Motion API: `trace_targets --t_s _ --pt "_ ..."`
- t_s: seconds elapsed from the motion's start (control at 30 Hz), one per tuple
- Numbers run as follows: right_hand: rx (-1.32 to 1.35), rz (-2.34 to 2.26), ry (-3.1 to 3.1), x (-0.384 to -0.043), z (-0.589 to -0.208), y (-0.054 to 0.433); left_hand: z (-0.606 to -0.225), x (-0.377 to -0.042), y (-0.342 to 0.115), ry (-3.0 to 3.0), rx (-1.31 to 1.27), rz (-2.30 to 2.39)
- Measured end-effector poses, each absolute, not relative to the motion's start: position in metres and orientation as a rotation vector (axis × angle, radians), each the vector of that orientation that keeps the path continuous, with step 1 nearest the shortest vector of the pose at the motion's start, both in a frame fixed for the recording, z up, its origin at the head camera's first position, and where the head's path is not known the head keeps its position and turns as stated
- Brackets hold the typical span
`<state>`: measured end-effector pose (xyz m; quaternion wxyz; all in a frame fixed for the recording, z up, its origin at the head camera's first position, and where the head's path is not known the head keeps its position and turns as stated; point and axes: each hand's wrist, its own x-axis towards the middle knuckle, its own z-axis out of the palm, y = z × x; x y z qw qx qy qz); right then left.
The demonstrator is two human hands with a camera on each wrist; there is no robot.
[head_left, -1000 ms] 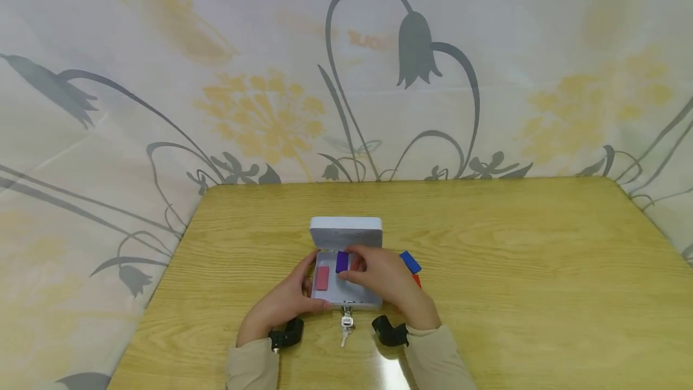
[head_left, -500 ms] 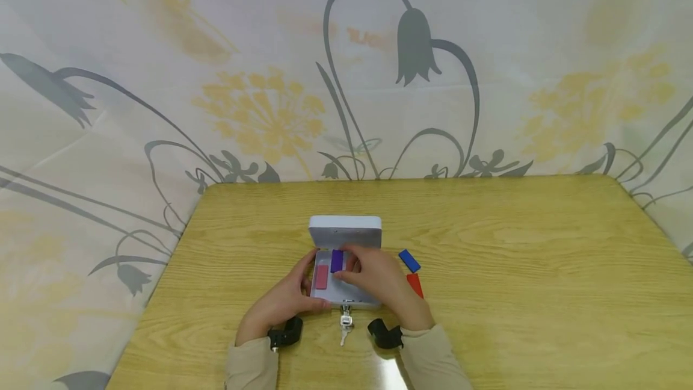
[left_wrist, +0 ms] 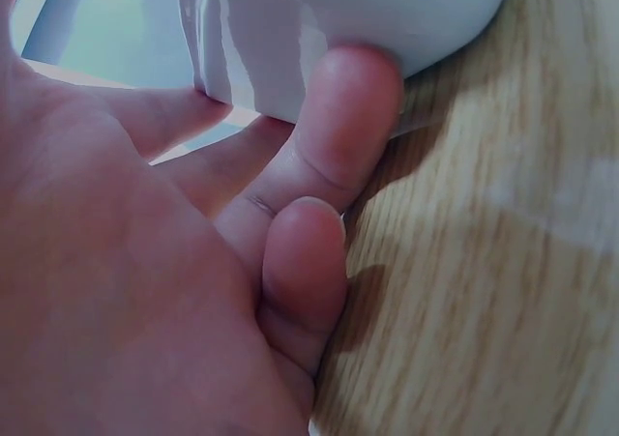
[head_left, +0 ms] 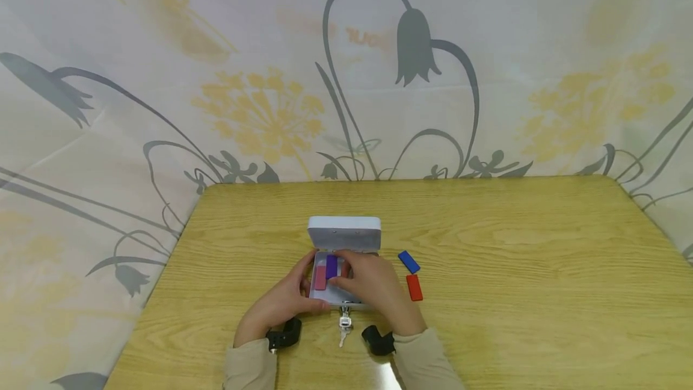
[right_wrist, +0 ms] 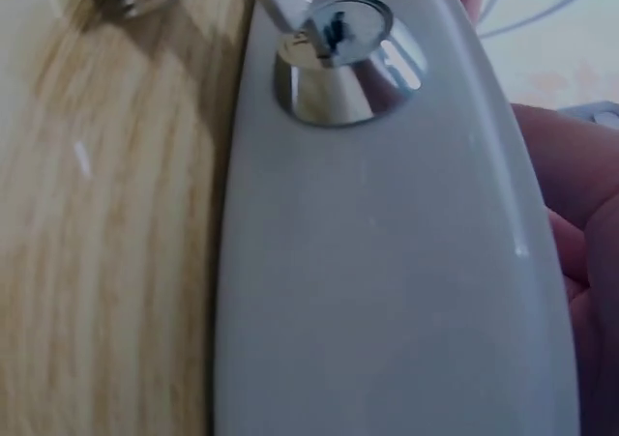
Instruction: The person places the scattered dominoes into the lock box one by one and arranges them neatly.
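Note:
A small white cash box (head_left: 344,238) stands on the table with its lid up, hinged at the back. My left hand (head_left: 284,300) holds it by the left side, thumb at the front edge; in the left wrist view, fingertips (left_wrist: 350,107) press its white wall. My right hand (head_left: 373,281) reaches into the box and pinches a purple block (head_left: 331,266) between thumb and fingers. Just left of that, a pink block (head_left: 320,280) lies on the box floor. The right wrist view shows the box's front wall (right_wrist: 377,262) with its round lock (right_wrist: 338,78); the purple block is out of sight there.
Keys (head_left: 344,324) hang from the lock at the box's front. Right of the box, a blue block (head_left: 409,262) and a red block (head_left: 414,287) lie on the wood-grain table (head_left: 514,269). A flower-patterned cloth (head_left: 346,77) rises behind the table.
My right hand has shifted left inside the box with the purple block, bringing it beside the pink one. The red block is now fully uncovered. My left hand stays in place.

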<state>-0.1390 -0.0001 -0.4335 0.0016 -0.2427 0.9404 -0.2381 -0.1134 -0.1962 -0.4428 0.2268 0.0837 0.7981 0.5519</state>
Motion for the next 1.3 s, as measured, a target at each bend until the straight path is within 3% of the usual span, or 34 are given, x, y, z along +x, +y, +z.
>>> trace_targets --t_s 0.43,1.3 --pt "-0.796 -0.668 2.988 -0.138 -0.435 -0.008 -0.410 -0.107 -0.190 2.216 0.243 1.496" --pt "-0.736 -0.548 3.093 -0.132 -0.437 -0.012 -0.415 -0.107 -0.188 2.234 0.243 1.488"
